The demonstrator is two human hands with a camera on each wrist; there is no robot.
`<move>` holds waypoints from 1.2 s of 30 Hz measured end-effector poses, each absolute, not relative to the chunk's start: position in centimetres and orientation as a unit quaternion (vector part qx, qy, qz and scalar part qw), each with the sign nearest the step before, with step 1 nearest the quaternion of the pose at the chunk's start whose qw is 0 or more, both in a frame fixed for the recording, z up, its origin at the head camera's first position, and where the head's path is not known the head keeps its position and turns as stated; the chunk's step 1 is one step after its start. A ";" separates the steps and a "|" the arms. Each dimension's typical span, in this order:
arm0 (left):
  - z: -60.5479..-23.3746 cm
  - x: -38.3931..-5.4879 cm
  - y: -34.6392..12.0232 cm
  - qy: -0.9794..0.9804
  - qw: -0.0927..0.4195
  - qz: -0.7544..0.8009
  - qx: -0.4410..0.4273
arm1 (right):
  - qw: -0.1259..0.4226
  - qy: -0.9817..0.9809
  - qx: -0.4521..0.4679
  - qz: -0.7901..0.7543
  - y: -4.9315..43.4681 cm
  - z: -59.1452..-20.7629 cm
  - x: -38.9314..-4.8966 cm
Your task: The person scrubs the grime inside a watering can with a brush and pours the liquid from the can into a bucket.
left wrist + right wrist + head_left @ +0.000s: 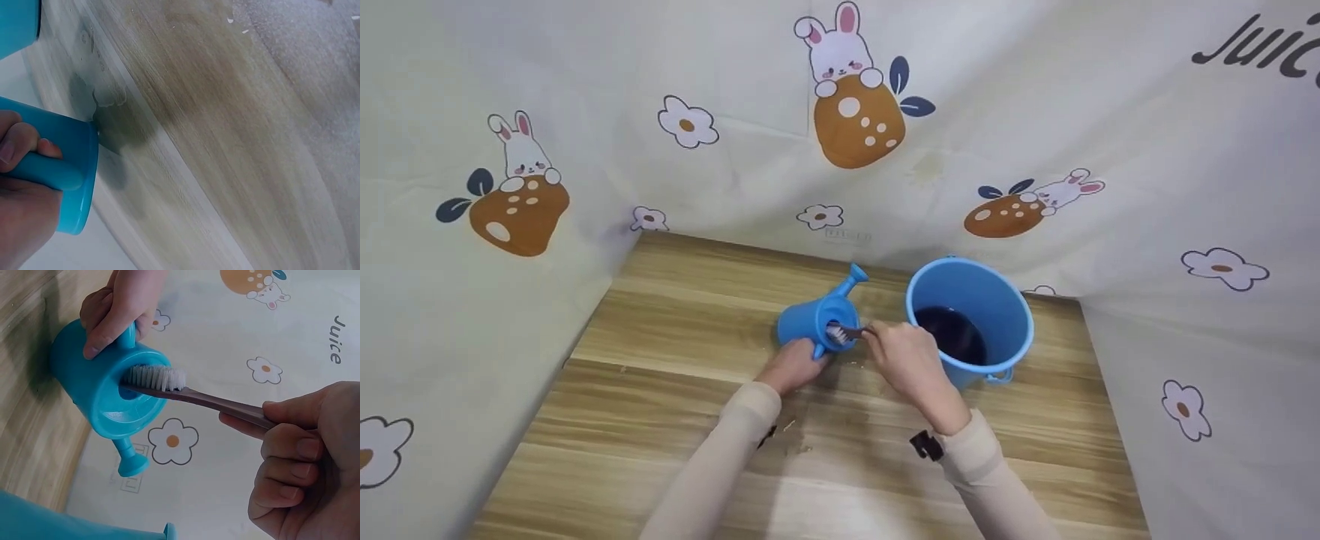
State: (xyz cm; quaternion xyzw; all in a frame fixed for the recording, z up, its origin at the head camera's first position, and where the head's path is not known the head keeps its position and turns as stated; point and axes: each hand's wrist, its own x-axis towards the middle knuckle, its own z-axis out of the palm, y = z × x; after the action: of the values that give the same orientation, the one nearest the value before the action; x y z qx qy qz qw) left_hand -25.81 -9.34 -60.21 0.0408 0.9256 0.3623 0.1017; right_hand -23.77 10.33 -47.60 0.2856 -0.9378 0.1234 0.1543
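Observation:
A small blue watering can (801,321) is tilted above the wooden table, its spout pointing away from me. My left hand (793,366) grips the can's handle (48,171), fingers wrapped round it in the left wrist view. In my right hand (306,455) I pinch the brown handle of a brush (211,402) with white bristles, thumb on one side and fingers curled. The brush head is at the can's top opening, partly inside it. How far the bristle tip reaches in is hidden by the rim.
Right of the can stands a larger blue bucket (1011,319) with dark liquid (952,334) in it. Water drops and small wet patches (109,95) lie on the table (682,315). A printed cloth (750,67) with rabbits and flowers hangs round the table.

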 end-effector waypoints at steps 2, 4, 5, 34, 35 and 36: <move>-60.2 -25.8 -9.3 0.924 0.104 0.365 0.042 | 0.155 -0.938 0.283 0.123 10.4 -47.6 -23.7; -60.1 -25.7 -9.3 0.923 0.105 0.367 0.042 | 0.152 -0.939 0.282 0.123 10.5 -47.5 -23.7; -60.1 -25.7 -9.2 0.923 0.105 0.367 0.043 | 0.150 -0.940 0.282 0.123 10.5 -47.4 -23.7; -60.1 -26.4 -9.1 0.923 0.104 0.367 0.048 | 0.138 -0.946 0.160 0.245 15.3 -41.9 -22.4; -60.2 -26.4 -8.9 0.923 0.102 0.368 0.046 | 0.134 -0.946 0.156 0.252 15.5 -42.4 -22.3; -60.2 -26.4 -8.8 0.922 0.102 0.371 0.044 | 0.134 -0.944 0.155 0.257 15.6 -42.9 -22.2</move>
State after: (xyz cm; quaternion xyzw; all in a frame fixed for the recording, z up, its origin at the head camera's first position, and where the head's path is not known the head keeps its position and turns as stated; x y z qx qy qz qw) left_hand -26.36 -8.77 -60.21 0.0441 0.9219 0.3712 0.1020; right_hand -22.19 15.64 -42.93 0.1553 -0.9444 0.2573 0.1336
